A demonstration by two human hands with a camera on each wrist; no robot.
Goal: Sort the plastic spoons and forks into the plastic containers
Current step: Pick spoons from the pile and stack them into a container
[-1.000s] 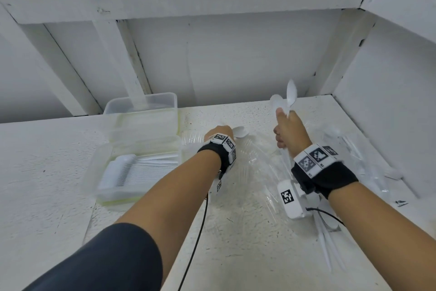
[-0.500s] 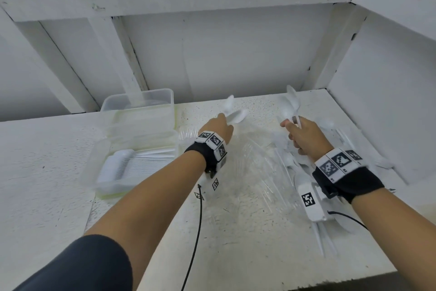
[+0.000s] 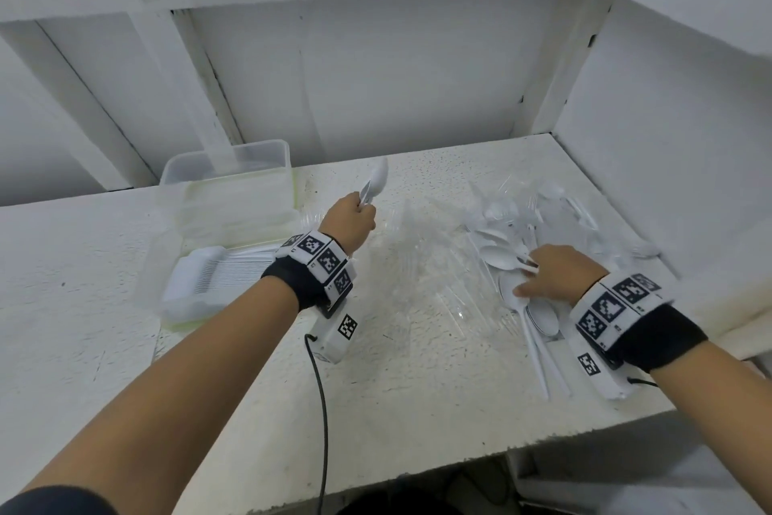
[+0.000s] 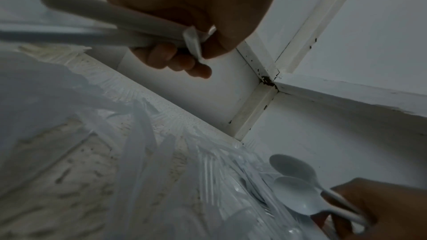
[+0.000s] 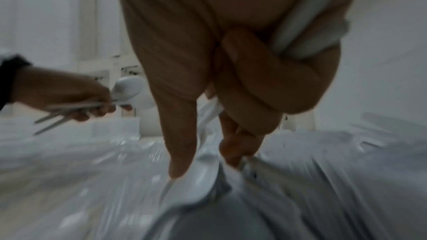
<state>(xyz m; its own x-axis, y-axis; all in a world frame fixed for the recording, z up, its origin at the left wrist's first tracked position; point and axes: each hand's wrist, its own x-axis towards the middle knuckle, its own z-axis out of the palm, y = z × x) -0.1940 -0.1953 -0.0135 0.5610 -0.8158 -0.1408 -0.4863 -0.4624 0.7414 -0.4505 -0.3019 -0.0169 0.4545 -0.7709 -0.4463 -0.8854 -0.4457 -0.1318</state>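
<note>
White spoons (image 3: 376, 184) rise bowls-up from your left hand (image 3: 349, 222), fingers curled round the handles, just right of the containers (image 3: 227, 197). Your right hand (image 3: 555, 274) grips more spoon handles in curled fingers, forefinger stretched onto a spoon in the pile (image 3: 518, 230) on the table (image 3: 417, 389).

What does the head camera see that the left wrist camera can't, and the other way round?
Only the head view shows the clear containers, one holding a neat row of white cutlery, plus both wristbands. Only the left wrist view shows the left hand's fingers curled round the spoon handles from underneath. Both show the left hand holding spoons and the right hand gripping spoons at the pile.
</note>
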